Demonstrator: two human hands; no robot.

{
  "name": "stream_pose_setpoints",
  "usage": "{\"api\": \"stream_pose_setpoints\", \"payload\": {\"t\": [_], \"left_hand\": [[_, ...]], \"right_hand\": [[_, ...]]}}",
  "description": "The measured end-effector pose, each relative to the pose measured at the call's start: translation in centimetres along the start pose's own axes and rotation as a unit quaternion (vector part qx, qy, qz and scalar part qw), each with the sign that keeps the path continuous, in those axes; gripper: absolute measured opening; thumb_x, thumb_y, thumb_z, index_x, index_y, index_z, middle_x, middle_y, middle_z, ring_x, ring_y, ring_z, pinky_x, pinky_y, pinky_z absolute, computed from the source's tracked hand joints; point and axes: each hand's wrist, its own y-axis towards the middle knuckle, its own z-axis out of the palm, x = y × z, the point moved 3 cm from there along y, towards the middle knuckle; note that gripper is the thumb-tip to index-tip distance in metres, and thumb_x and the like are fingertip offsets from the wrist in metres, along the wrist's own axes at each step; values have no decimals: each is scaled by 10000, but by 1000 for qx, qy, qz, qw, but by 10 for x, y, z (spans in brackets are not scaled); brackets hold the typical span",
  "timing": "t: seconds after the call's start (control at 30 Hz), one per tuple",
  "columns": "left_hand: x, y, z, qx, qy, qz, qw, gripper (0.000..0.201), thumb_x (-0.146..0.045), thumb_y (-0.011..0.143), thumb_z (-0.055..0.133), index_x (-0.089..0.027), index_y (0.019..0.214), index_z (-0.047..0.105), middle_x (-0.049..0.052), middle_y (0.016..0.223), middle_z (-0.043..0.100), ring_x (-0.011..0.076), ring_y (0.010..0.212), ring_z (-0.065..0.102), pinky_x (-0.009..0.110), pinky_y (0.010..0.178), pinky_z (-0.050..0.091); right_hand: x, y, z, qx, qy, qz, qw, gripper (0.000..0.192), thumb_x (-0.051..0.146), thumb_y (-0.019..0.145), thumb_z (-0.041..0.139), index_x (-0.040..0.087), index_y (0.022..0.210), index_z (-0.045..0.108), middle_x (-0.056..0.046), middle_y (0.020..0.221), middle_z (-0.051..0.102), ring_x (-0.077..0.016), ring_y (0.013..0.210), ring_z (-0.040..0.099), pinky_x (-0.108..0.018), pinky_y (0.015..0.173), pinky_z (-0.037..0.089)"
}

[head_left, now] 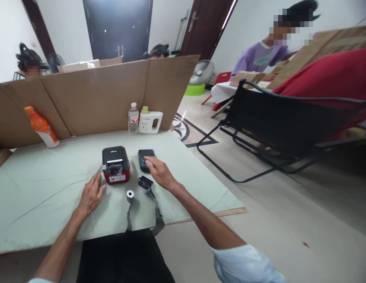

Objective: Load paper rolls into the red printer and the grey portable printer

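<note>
Red and black, a small printer (116,165) sits near the middle of a pale green-covered desk (47,220), flanked by a person's two bare hands. The left hand (91,194) lies loosely spread, holding nothing, its fingertips at the printer's left side; whether they touch it cannot be told. The right hand (161,173) reaches over a dark handheld device (144,164) just right of the printer, its fingers partly curled, the forefinger extended over the device's top; whether it grips cannot be told. Nearer the person are a small white roll (130,194) and a dark block (145,182). Behind, an orange bottle (43,127), a clear bottle (133,119) and a white jug (150,122) stand before a cardboard screen (103,94). At right, beyond a black chair (268,125), sits a co-worker in a purple shirt (250,61).
</note>
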Motion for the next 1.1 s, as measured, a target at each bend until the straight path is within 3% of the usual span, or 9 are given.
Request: {"api": "stream_pose_setpoints", "payload": {"t": [0.1, 0.23, 0.5, 0.6, 0.73, 0.83, 0.97, 1.1], "left_hand": [[0, -20, 14, 30, 107, 53, 992, 663, -510, 993, 514, -169, 1559, 467, 187, 1645, 429, 365, 1540, 391, 564, 1236, 358], [-4, -24, 20, 41, 154, 73, 984, 678, -509, 1000, 513, -134, 1562, 458, 213, 1655, 391, 378, 1551, 364, 568, 1239, 344], [0, -30, 19, 34, 139, 82, 986, 640, -505, 998, 529, -154, 1532, 495, 209, 1641, 426, 374, 1536, 395, 566, 1226, 365], [7, -19, 8, 30, 81, 62, 994, 618, -488, 1008, 508, -164, 1533, 484, 195, 1612, 477, 357, 1495, 460, 560, 1203, 411], [7, 20, -21, -27, -47, 49, 997, 665, -459, 960, 582, -205, 1558, 444, 168, 1587, 494, 331, 1441, 517, 505, 1130, 511], [-3, 46, -32, -24, -117, 73, 990, 731, -422, 878, 685, -232, 1548, 461, 164, 1600, 460, 340, 1382, 561, 470, 1004, 594], [-16, 55, -29, 2, -170, 81, 982, 663, -338, 826, 725, -231, 1458, 557, 160, 1535, 522, 302, 1228, 649, 420, 885, 630], [-18, 54, -26, -2, -177, 78, 981, 600, -294, 810, 734, -222, 1392, 609, 153, 1488, 563, 275, 1161, 669, 382, 818, 636]], "right_hand": [[-29, -57, -5, -15, -150, -21, 988, 561, 462, 1042, 378, 130, 1430, 609, -206, 1532, 568, -324, 1451, 517, -528, 1212, 407], [-63, -117, -2, 8, -291, 0, 957, 604, 476, 1042, 401, 126, 1519, 522, -212, 1620, 459, -357, 1518, 431, -574, 1208, 379], [-73, -130, -5, 22, -366, -20, 930, 592, 446, 1071, 352, 92, 1511, 528, -212, 1622, 450, -345, 1516, 435, -572, 1194, 386], [-73, -135, -12, 31, -372, -32, 927, 565, 421, 1074, 363, 100, 1504, 540, -205, 1616, 463, -333, 1507, 453, -562, 1179, 416], [-62, -120, -27, 27, -344, -23, 938, 481, 397, 1056, 427, 137, 1394, 651, -206, 1478, 621, -336, 1377, 600, -529, 1117, 507], [-32, -86, -31, -8, -269, -38, 962, 443, 380, 1062, 432, 171, 1365, 677, -174, 1423, 671, -311, 1317, 649, -487, 1098, 547], [14, -39, -11, 9, -156, -109, 982, 426, 349, 1049, 482, 193, 1410, 647, -148, 1430, 670, -291, 1345, 630, -505, 1156, 510], [31, -8, 20, 67, -105, -138, 983, 533, 327, 985, 604, 200, 1502, 566, -166, 1517, 593, -321, 1441, 538, -554, 1202, 448]]}}
